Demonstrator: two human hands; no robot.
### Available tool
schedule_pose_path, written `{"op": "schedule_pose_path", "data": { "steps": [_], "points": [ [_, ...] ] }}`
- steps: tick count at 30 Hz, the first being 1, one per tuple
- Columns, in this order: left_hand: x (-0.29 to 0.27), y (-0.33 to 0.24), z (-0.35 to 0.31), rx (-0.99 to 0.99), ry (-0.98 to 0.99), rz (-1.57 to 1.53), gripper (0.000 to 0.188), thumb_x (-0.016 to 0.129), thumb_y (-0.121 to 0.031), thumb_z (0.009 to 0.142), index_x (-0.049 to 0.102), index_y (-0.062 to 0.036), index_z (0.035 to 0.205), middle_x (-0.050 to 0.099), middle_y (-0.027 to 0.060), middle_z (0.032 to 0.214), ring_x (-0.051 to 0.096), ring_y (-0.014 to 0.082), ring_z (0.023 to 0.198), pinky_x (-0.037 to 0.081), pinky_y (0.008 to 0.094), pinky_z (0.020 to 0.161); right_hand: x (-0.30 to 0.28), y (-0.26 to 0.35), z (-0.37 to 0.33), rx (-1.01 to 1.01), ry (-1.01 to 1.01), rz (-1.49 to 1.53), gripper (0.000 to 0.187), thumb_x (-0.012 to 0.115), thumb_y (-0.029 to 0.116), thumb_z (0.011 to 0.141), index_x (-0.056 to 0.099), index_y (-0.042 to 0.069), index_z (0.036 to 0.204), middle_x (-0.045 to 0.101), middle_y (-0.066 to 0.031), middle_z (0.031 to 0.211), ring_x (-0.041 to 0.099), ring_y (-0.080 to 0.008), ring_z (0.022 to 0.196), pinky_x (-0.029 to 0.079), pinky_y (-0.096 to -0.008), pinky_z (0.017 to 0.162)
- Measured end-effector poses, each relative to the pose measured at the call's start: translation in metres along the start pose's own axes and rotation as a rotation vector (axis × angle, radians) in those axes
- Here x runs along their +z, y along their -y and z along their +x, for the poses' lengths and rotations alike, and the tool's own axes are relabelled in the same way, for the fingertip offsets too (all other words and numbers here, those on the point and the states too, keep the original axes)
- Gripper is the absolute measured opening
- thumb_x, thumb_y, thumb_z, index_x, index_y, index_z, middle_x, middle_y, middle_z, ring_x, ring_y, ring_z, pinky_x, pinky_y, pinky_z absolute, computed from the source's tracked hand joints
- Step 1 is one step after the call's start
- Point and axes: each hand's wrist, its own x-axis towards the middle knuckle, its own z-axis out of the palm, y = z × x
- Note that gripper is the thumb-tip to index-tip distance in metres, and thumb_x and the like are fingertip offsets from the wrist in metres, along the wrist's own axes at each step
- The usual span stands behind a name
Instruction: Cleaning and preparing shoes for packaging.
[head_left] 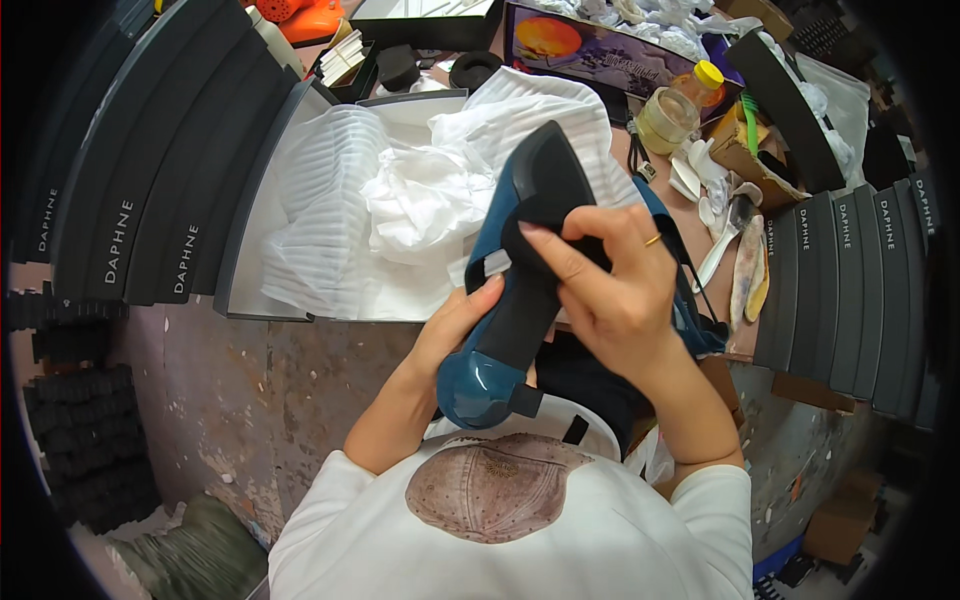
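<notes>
Head view. Glossy teal shoe with black insole (530,320) held before the torso, toe far, heel near. Left hand (455,325) clasps its left side, presumably steadying it; right hand (625,285), fingers bent, sets a digit on the black fabric strap (514,246) (true pinch? cannot tell) and hides part of the shoe. Far left: dark grey cardboard box (246,240), crumpled white tissue paper (420,210).

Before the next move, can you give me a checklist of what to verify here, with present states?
1. Blue shoe supported by left hand: ok.
2. Right hand gripping firmly: cannot tell, though it touches the shoe.
3. Box open: ok.
4. Box free of white paper: not ok, crumpled sheets lie inside.
5. Yellow cap on bottle: ok.
6. Blue item by the right forearm matches the shoe: cannot tell, partly hidden.
</notes>
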Motion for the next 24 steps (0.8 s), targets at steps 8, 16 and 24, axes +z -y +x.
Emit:
{"op": "schedule_pose_path", "data": {
  "steps": [8, 16, 24],
  "points": [
    [0.000, -0.006, 0.012, 0.339, -0.305, 0.276, 0.040, 0.037, -0.029, 0.098, 0.050, 0.0043, 0.116, 0.063, 0.0168, 0.094, 0.065, 0.0216, 0.080, 0.055, 0.0284, 0.068, 0.005, 0.038, -0.042, 0.406, 0.179, 0.724, 0.032, 0.059, -0.003, 0.066, 0.068, 0.000, 0.097, 0.053, -0.0076, 0.088, 0.054, -0.0173, 0.076, 0.044, -0.0265, 0.062],
    [0.020, 0.004, 0.025, 0.731, -0.382, 0.282, 0.049, 0.035, -0.037, 0.099, 0.051, 0.0080, 0.105, 0.062, 0.0144, 0.076, 0.065, 0.0209, 0.062, 0.053, 0.0298, 0.061, 0.008, 0.071, -0.073, 0.682, -0.166, 0.640, 0.035, 0.052, -0.008, 0.064, 0.066, -0.005, 0.096, 0.052, -0.0097, 0.092, 0.053, -0.0171, 0.076, 0.043, -0.0239, 0.067],
    [0.009, 0.018, 0.026, 1.103, -0.488, 0.738, 0.050, 0.030, -0.041, 0.099, 0.036, 0.0017, 0.124, 0.054, 0.0173, 0.109, 0.065, 0.0263, 0.074, 0.056, 0.0332, 0.063, 0.026, 0.065, -0.055, 0.267, -0.113, 0.056, 0.047, 0.063, 0.000, 0.055, 0.067, 0.002, 0.102, 0.049, -0.0087, 0.087, 0.048, -0.0249, 0.077, 0.042, -0.0342, 0.065]
  ]
}}
